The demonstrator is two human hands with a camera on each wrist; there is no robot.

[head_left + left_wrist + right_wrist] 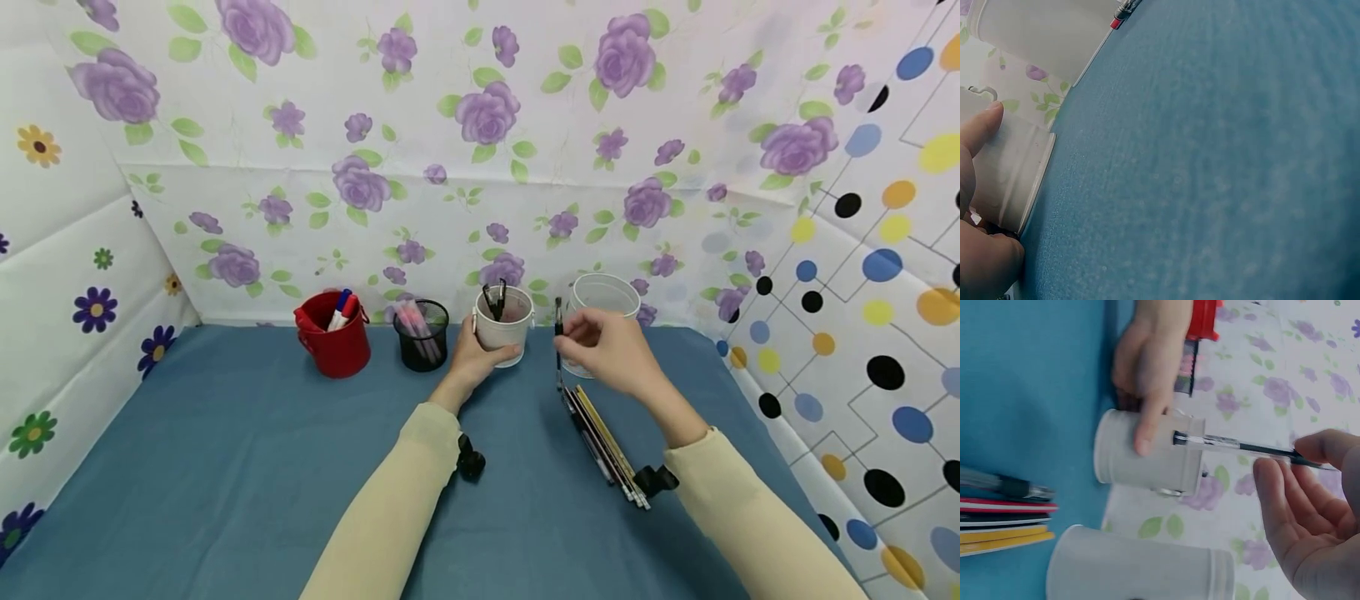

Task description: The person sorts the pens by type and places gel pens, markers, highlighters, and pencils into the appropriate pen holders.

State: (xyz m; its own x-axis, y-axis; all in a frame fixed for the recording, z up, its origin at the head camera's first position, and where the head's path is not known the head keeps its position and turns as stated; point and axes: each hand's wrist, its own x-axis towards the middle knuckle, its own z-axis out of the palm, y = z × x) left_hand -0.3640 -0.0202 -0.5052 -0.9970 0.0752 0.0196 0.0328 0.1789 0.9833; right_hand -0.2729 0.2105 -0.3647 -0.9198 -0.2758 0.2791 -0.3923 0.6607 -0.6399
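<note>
In the head view, the right hand (pixel 611 346) is pinching 1 dark pen (pixel 558 317) at 3 o'clock from 1 small white bucket (pixel 501 337), which the left hand (pixel 468 360) is gripping. The pen is standing nearly upright, its length running from 12 to 6 o'clock. Around that bucket, 1 bigger white bucket (pixel 603 298) is sitting at 3 o'clock, 1 black cup (pixel 422 358) and 1 red bucket (pixel 341 354) at 9, and pens and pencils (pixel 609 446), too bunched to count, between 4 and 5.

My feed shows blue cloth (pixel 225 467), a red bucket (pixel 341 350), a black mesh cup (pixel 422 354) with pink markers (pixel 415 321), a white pail (pixel 504 333), a clear-and-black pen (pixel 1235 445), yellow pencils (pixel 611 446), cream sleeves (pixel 390 508) and purple roses (pixel 487 112) across a white backdrop (pixel 427 83).
</note>
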